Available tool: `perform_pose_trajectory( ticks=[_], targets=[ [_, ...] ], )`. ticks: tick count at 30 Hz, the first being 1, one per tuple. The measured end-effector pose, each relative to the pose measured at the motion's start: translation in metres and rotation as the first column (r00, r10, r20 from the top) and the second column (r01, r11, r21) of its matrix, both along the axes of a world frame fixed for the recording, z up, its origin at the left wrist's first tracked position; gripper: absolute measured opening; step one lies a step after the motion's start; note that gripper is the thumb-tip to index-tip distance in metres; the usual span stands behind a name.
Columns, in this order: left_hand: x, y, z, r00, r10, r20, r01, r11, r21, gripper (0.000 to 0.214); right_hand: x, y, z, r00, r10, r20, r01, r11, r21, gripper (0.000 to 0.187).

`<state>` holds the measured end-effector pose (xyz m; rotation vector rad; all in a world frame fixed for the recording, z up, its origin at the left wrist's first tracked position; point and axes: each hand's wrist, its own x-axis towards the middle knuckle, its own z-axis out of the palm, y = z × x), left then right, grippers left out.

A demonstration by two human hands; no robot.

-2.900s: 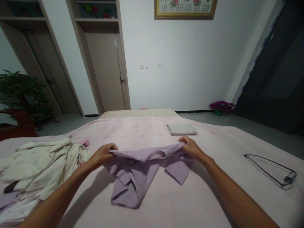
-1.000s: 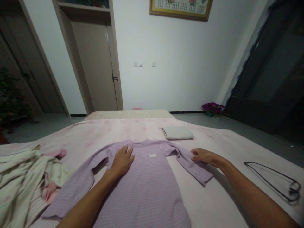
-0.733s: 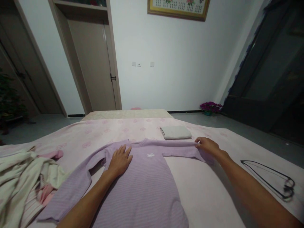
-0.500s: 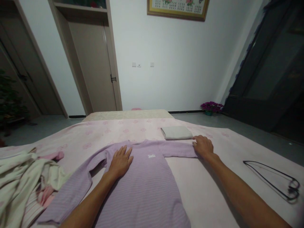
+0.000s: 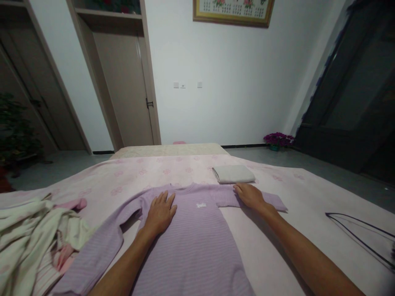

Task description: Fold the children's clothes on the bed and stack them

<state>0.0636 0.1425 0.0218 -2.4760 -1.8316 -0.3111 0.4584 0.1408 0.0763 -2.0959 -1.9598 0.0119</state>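
Note:
A lilac, finely ribbed long-sleeved shirt [image 5: 191,242] lies spread out, its neckline at the far side and a small white label on the chest. My left hand [image 5: 160,211] rests flat on the upper left of the chest, fingers stretched out. My right hand [image 5: 251,197] is closed on the middle of the right sleeve, its fingers bent together at the upper edge; the thumb is hidden. Beyond it, the cuff end [image 5: 276,201] of that sleeve sticks out to the right. The left sleeve [image 5: 95,242] runs down toward the lower left.
Under the shirt is a pink flowered bed sheet [image 5: 166,168]. A folded pale cloth [image 5: 234,174] lies just behind the right sleeve. At left is a heap of rumpled clothes [image 5: 27,234]; at right, a black wire hanger [image 5: 354,236], cut by the frame edge.
My right hand has moved left from the cuff to mid-sleeve, so the cuff end now shows and angles downward. The left hand stays on the chest. The view has shifted slightly.

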Motion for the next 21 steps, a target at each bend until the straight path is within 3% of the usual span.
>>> perform_pose_trajectory(
  ticks=[3, 5, 10, 15, 21],
  targets=[
    [0.0, 0.001, -0.001, 1.0, -0.004, 0.016, 0.004, 1.0, 0.01, 0.055, -0.044, 0.026, 0.013, 0.975, 0.17, -0.143, -0.158, 0.983, 0.097, 0.035],
    [-0.001, 0.001, -0.001, 1.0, -0.008, 0.024, 0.008, 1.0, 0.013, 0.054, -0.077, 0.045, 0.017, 0.956, 0.234, -0.175, -0.221, 0.971, 0.092, 0.034],
    [-0.003, 0.002, -0.003, 0.999, -0.013, 0.04, 0.012, 1.0, 0.017, 0.053, -0.142, 0.086, 0.015, 0.958, 0.235, -0.164, -0.237, 0.972, 0.01, 0.032],
    [-0.003, 0.001, 0.0, 0.999, -0.015, 0.051, 0.014, 1.0, 0.018, 0.053, -0.165, 0.104, 0.007, 0.983, 0.158, -0.094, -0.172, 0.968, -0.18, 0.028],
    [-0.001, -0.001, 0.005, 0.997, -0.003, 0.073, 0.002, 1.0, 0.02, 0.05, -0.163, 0.104, 0.012, 0.968, 0.241, -0.063, -0.247, 0.888, -0.387, 0.031]
  ],
)
